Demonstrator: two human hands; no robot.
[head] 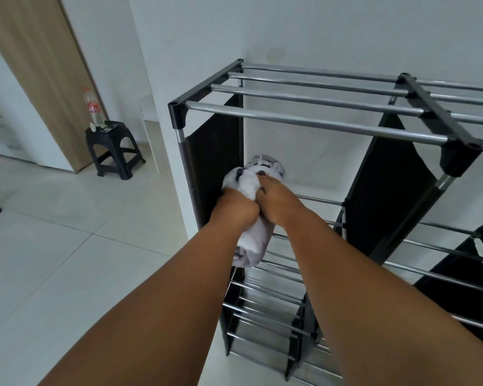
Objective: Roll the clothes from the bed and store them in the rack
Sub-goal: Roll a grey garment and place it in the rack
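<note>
As left hand (234, 208) and right hand (280, 202) grip rolled cloth (248, 180), rack bars (290, 121) overhang.

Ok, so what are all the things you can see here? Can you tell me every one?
rolled clothing: one, white and grey, held under the rack's top bars, in its left section
rack: one, black frame with silver bars, right of middle, by the wall
stool: one, black, on the floor at left
bottle: one, clear with a red label, standing on the stool
wooden door: one, light brown, far left
wall: white, behind the rack
floor: white tiles, left and bottom
left hand: one, grips the rolled clothing
right hand: one, grips the rolled clothing beside the left hand
</note>
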